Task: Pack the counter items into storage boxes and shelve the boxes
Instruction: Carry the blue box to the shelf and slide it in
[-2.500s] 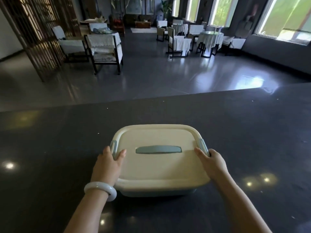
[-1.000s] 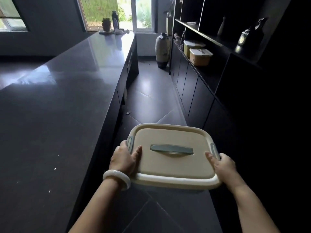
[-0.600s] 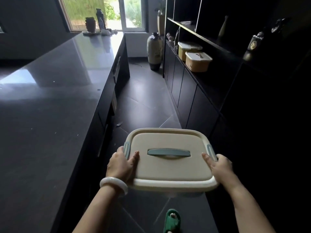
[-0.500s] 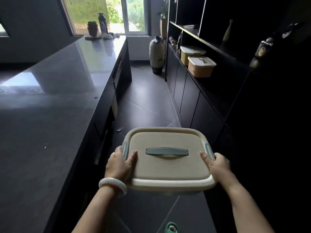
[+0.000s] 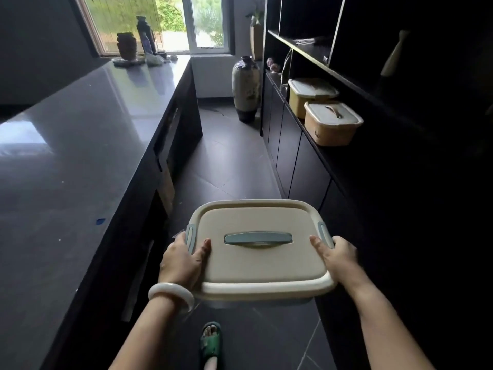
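Left hand (image 5: 184, 260) and right hand (image 5: 337, 256) clamped on opposite sides of lidded storage box (image 5: 262, 249), carried level over aisle floor (image 5: 229, 166), between counter (image 5: 80, 156) and shelf (image 5: 333, 156) holding two boxes (image 5: 332, 124).

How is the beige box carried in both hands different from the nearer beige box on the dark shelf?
The carried beige plastic storage box is held above the floor by the left hand and right hand; the shelved beige box rests on the dark shelf. The carried box's handle lies flat; the shelved box's stands raised. Both have lids on.
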`<state>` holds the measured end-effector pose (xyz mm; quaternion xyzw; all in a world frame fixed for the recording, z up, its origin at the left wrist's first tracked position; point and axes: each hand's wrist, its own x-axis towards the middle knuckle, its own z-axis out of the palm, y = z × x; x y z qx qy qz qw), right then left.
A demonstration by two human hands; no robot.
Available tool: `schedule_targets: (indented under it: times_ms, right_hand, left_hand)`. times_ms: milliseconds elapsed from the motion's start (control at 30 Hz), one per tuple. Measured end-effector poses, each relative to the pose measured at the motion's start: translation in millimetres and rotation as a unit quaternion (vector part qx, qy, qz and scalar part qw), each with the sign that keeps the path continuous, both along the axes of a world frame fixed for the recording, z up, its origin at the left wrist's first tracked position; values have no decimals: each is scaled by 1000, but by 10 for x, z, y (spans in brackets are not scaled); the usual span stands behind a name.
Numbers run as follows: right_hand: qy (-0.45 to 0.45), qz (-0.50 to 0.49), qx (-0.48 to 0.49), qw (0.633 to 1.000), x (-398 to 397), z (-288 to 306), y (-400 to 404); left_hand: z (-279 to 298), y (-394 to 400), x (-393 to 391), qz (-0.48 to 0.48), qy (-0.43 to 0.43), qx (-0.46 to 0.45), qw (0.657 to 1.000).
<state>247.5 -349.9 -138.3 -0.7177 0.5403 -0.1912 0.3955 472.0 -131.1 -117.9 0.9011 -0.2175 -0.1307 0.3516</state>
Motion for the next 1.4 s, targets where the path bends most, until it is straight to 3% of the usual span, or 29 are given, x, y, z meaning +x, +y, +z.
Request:
schedule_targets:
  times_ms: [233, 433, 733, 1033, 1400]
  right_hand:
    - [-21, -92, -2, 996, 933, -60, -951]
    - [-36, -195, 6, 980, 1116, -126, -1540]
    - [-92, -309, -11, 946, 829, -133, -2778]
    - [-105, -416, -6, 903, 524, -155, -3446]
    - [-101, -592, 61, 797, 417, -328, -3587]
  left_hand:
    - [-1, -1335, 1272, -97, -2, -17, 995]
    - [61, -2619, 1828, -198, -15, -1, 980]
    - [24, -4562, 1680, -327, -12, -13, 945]
    - [-120, -5876, 1394, -394, 34, -48, 917]
    - [-385, -7046, 1026, -536, 40, -25, 843]
